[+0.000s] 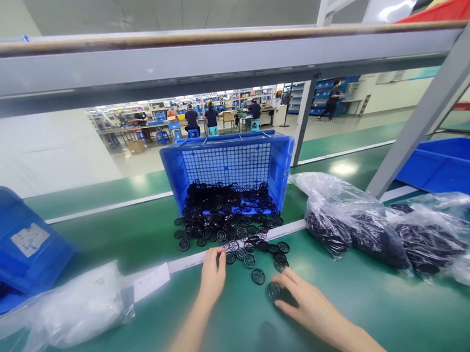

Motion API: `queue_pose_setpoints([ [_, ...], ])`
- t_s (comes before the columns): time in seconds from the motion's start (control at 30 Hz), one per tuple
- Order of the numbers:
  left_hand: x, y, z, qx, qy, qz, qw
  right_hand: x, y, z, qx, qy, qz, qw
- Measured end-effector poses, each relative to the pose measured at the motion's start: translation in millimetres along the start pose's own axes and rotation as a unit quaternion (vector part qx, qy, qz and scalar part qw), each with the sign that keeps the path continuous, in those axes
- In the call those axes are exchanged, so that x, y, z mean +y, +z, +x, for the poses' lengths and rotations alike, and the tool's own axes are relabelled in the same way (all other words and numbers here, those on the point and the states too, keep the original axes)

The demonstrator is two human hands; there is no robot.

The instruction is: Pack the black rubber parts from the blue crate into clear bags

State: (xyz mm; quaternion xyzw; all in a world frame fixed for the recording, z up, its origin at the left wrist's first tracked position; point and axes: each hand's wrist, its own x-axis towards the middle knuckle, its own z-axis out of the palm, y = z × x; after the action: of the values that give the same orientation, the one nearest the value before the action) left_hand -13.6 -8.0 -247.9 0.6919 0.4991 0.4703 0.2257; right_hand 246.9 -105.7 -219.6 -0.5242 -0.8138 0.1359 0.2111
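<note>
A loose heap of black, ring-shaped plastic discs with spoke-like patterns spills from a tipped blue crate onto the green table. At the heap's near left edge, my left hand has its thumb and fingertips close together beside some discs; what is between them, if anything, is hidden. Closer to me on the right, my right hand grips a slightly blurred black disc between thumb and fingers. Another single disc lies flat just beyond it.
Clear plastic bags of black parts lie on the right. A pale-filled plastic bag and a tilted blue bin are on the left. A shelf beam crosses overhead, and a slanted grey post stands right. People sit working far behind.
</note>
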Motion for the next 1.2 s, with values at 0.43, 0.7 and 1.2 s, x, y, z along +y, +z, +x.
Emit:
queue_pose_setpoints([
  [0.43, -1, 0.6, -1, 0.001, -0.001, 0.000, 1.000, -7, -9, 25, 0.006, -0.039, 0.007, 0.999],
  [0.7, 2, 1.6, 0, 0.003, -0.001, -0.006, 1.000, -20, 19, 3, -0.018, -0.090, -0.009, 0.996],
  [1.2, 5, -0.3, 1, 0.009, -0.009, -0.015, 1.000, 0, 28, 81, 0.073, -0.022, 0.063, 0.995],
])
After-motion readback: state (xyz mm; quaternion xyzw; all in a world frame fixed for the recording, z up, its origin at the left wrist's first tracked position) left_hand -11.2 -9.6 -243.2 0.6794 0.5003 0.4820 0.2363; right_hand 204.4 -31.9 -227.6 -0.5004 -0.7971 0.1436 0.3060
